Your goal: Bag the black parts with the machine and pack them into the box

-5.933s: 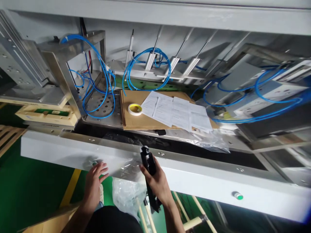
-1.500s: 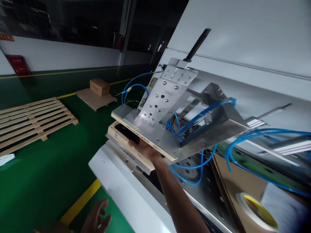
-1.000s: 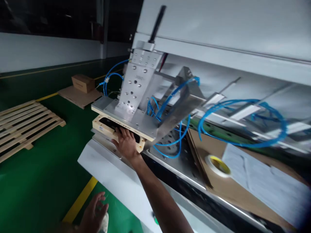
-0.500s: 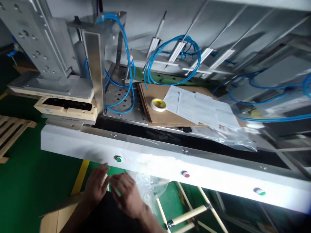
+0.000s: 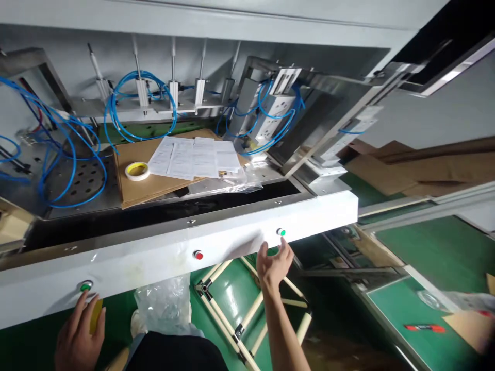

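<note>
My left hand point(image 5: 80, 327) is at the left green button point(image 5: 85, 286) on the white front panel point(image 5: 143, 268). Its fingers are stretched apart, one fingertip at the button, and it holds nothing. On the right, my right hand point(image 5: 274, 264) reaches up to the other green button point(image 5: 281, 232). A fingertip meets that button's lower edge, with the thumb spread away and nothing held. Between the hands a red button point(image 5: 198, 255) sits on the same panel, apart from both.
Behind the panel, a tape roll point(image 5: 137, 171) and printed papers point(image 5: 193, 158) lie on cardboard sheets point(image 5: 131, 193). Coiled blue tubing point(image 5: 112, 111) hangs near metal cylinders point(image 5: 200, 93). Below are a clear plastic bag point(image 5: 166, 304) and a tubular frame point(image 5: 226, 327). A green-topped table point(image 5: 402, 304) stands right.
My hands were close together below the panel. They have moved apart, each to a green button. The view has swung to the right.
</note>
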The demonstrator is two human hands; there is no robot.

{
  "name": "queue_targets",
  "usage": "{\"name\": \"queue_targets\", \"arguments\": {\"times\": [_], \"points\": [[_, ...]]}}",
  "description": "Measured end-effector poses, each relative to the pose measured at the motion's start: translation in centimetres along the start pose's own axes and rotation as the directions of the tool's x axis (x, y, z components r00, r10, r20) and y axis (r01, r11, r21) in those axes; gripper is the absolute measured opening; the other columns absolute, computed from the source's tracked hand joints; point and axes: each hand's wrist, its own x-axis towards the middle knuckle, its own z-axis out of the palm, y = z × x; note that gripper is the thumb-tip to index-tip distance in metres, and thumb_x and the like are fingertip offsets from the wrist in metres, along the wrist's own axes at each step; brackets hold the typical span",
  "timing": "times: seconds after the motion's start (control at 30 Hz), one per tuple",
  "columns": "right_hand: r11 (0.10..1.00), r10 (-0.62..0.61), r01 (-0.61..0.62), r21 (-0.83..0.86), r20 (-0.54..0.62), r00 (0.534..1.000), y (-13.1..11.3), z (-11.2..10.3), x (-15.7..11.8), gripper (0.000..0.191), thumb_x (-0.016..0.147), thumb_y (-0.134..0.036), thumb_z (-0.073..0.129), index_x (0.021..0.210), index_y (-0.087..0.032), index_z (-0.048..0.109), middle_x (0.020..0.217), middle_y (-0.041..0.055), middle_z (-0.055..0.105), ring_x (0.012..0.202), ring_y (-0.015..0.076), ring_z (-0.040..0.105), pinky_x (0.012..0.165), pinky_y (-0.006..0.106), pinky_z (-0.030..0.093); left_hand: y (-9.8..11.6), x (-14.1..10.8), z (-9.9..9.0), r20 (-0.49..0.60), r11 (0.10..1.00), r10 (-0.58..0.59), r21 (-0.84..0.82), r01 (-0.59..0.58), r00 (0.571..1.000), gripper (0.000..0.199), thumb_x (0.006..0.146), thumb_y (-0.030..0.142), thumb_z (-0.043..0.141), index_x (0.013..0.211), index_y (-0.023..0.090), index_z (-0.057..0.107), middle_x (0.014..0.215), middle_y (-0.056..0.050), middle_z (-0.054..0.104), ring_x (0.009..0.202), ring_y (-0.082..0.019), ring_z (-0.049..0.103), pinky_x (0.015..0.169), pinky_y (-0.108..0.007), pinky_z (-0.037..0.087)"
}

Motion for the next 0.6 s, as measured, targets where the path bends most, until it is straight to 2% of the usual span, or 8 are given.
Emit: {"name": "queue_targets", "arguments": {"times": [0.07,0.17,0.23,0.33,0.47,0.53,0.6], "points": [[0.999,0.032,-0.033,-0.017,-0.01,0.999,2.7,0.4,2.4,0.07,0.091,-0.049,0.047,0.138,0.001,0.061,0.133,0.032,0.064,0.12,0.0406,0.063,0.105,0.06,0.05,0.6,-0.3,0.0,-0.011,0.999,-0.026,0.03,0.026,1.0,0.039,0.105,0.046,0.053,0.127,0.02,0.071,0.161,-0.012,0.054,0.121,-0.038,0.07,0.089,-0.048,0.058],[1.0,0.021,-0.02,-0.017,0.022,1.0,4.8,1.2,3.8,0.063,0.089,-0.048,0.046,0.128,-0.003,0.069,0.126,0.029,0.07,0.115,0.039,0.065,0.1,0.055,0.053,1.7,-0.4,0.3,-0.06,0.992,-0.09,0.079,0.094,0.994,0.036,0.105,0.049,0.052,0.119,0.023,0.073,0.163,-0.008,0.052,0.123,-0.035,0.069,0.074,-0.04,0.059],[1.0,-0.006,0.006,0.002,0.044,0.999,5.2,1.6,3.6,0.064,0.089,-0.046,0.046,0.127,0.0,0.07,0.12,0.0307,0.072,0.11,0.0406,0.067,0.096,0.055,0.053,2.4,0.0,0.6,-0.093,0.986,-0.135,0.088,0.143,0.986,0.033,0.105,0.047,0.053,0.114,0.024,0.074,0.161,-0.007,0.054,0.115,-0.031,0.073,0.066,-0.037,0.057],[0.999,-0.042,0.042,-0.022,0.02,0.999,5.3,2.3,3.3,0.064,0.09,-0.042,0.046,0.13,0.003,0.069,0.113,0.0336,0.073,0.096,0.0426,0.067,0.083,0.056,0.052,3.6,0.8,1.1,-0.164,0.983,-0.167,0.048,0.177,0.972,0.027,0.106,0.041,0.054,0.107,0.023,0.074,0.152,-0.007,0.062,0.098,-0.024,0.076,0.067,-0.032,0.058],[0.987,-0.113,0.111,-0.119,-0.004,0.994,5.6,3.3,4.4,0.057,0.091,-0.042,0.05,0.127,-0.008,0.076,0.088,0.0233,0.074,0.064,0.0319,0.058,0.058,0.044,0.039,4.5,2.1,1.8,-0.258,0.969,-0.201,0.087,0.23,0.945,0.023,0.105,0.035,0.056,0.101,0.021,0.074,0.143,-0.009,0.069,0.077,-0.017,0.075,0.06,-0.028,0.053],[0.982,-0.116,0.118,-0.15,0.022,0.993,6.0,3.3,5.2,0.054,0.09,-0.041,0.05,0.125,-0.01,0.078,0.079,0.0199,0.071,0.057,0.0276,0.052,0.054,0.04,0.033,4.6,2.4,1.9,-0.254,0.966,-0.212,0.09,0.242,0.944,0.022,0.105,0.034,0.057,0.101,0.022,0.074,0.143,-0.009,0.069,0.075,-0.016,0.074,0.058,-0.027,0.053],[0.974,-0.118,0.125,-0.187,0.048,0.992,6.3,2.8,5.6,0.052,0.089,-0.039,0.05,0.12,-0.01,0.08,0.072,0.0177,0.068,0.055,0.0261,0.05,0.053,0.039,0.031,4.6,2.5,1.6,-0.242,0.973,-0.207,0.054,0.226,0.948,0.021,0.105,0.035,0.057,0.103,0.022,0.074,0.142,-0.009,0.069,0.083,-0.019,0.076,0.061,-0.028,0.054]]}}
